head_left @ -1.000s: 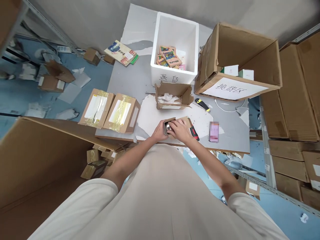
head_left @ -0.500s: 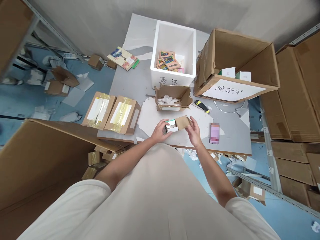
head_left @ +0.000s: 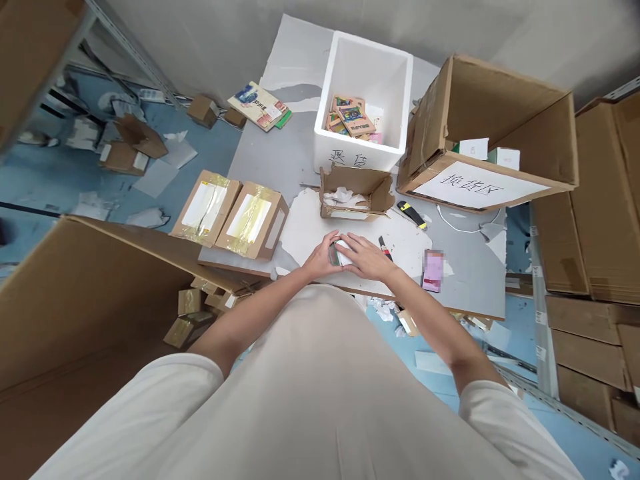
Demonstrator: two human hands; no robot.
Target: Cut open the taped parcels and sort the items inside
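A small white and green box (head_left: 342, 253) is between my two hands near the front edge of the table. My left hand (head_left: 321, 257) grips its left end, thumb and fingers wrapped around it. My right hand (head_left: 367, 257) lies over the right part with fingers closed on it, hiding much of the box. Just beyond stands an open cardboard box (head_left: 357, 205) with crumpled white paper (head_left: 344, 197) inside. Beside my right hand lies a red and black cutter (head_left: 385, 249). A yellow and black utility knife (head_left: 413, 215) is farther right.
A white foam box (head_left: 360, 153) with several small packs stands at the back. To its right is a big open carton (head_left: 487, 189) with a handwritten label. Two taped parcels (head_left: 253, 220) sit at left. A phone (head_left: 433, 271) lies at right. Flat packs (head_left: 257, 105) lie back left.
My right hand has moved left onto the small box, and its brown cardboard flap no longer shows. The red and black cutter has come into view. The camera view has shifted slightly.
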